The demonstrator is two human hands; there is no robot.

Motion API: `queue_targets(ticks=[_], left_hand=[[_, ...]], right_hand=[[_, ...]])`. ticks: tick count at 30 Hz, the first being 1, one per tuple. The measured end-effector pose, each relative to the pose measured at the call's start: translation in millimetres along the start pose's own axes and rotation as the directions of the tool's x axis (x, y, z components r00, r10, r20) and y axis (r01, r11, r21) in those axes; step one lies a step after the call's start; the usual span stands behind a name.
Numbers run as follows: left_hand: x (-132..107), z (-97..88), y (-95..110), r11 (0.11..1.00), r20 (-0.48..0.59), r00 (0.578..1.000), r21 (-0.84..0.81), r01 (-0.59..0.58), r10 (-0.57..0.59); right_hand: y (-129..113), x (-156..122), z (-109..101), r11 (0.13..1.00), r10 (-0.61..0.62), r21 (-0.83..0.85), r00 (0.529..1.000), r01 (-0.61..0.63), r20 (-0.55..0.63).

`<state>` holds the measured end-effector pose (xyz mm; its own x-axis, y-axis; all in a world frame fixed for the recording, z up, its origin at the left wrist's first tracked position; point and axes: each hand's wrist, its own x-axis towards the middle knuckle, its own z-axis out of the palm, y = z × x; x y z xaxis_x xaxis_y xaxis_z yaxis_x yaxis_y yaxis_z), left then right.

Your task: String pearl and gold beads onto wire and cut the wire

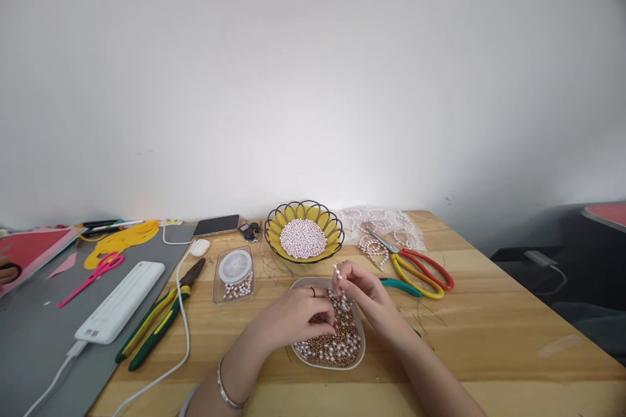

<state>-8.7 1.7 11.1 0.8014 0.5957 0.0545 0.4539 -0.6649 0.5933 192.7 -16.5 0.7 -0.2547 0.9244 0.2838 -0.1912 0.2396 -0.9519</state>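
Observation:
A white bowl (360,355) filled with brown, gold and pearly beads (337,339) sits on the wooden table in front of me. Over its left side reaches my left hand (306,318), fingers curled with thumb and fingertips close together above the beads; whatever they pinch is hidden. My right hand (364,290), at the bowl's far right rim, pinches a short string of white pearl beads (337,273) between thumb and fingers. Part of that string hangs toward the bowl. Behind stands a yellow basket with black wire rim (274,244), holding many small pale beads (303,238).
Left of the bowl are a clear box (218,290) with a spool (235,266), green-yellow pliers (163,309), a white power strip (120,303) with a cable, and pink scissors (92,277). Red-yellow scissors (420,270) and bagged bead strings (386,225) lie right. A phone (216,225) rests behind.

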Motion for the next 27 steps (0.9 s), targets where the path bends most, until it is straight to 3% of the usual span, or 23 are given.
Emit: queue_targets(ticks=[4, 7, 12, 18, 27], left_hand=[[1, -1.3, 0, 0.999, -0.029, 0.999, -0.02, 0.044, -0.045], [3, -3.6, 2, 0.991, -0.167, 0.983, -0.119, 0.055, -0.075], [4, -9.8, 4, 0.877, -0.4, 0.89, -0.481, -0.001, -0.218], [3, -13.9, 4, 0.636, -0.375, 0.849, -0.769, -0.061, -0.372], [5, -13.6, 9, 0.573, -0.384, 0.838, -0.812, -0.108, -0.387]], right_hand=[[0, 1, -1, 1.0, -0.014, -0.012, 1.0, 0.014, -0.004], [1, 1, -1, 1.0, -0.017, -0.009, 1.0, 0.016, -0.006], [2, -2, -1, 0.999, -0.003, 0.041, 0.999, 0.001, 0.047], [7, -5, 0, 0.99, -0.005, 0.137, 0.991, -0.013, 0.133], [7, -7, -1, 0.993, 0.058, 0.097, 0.986, -0.074, 0.155]])
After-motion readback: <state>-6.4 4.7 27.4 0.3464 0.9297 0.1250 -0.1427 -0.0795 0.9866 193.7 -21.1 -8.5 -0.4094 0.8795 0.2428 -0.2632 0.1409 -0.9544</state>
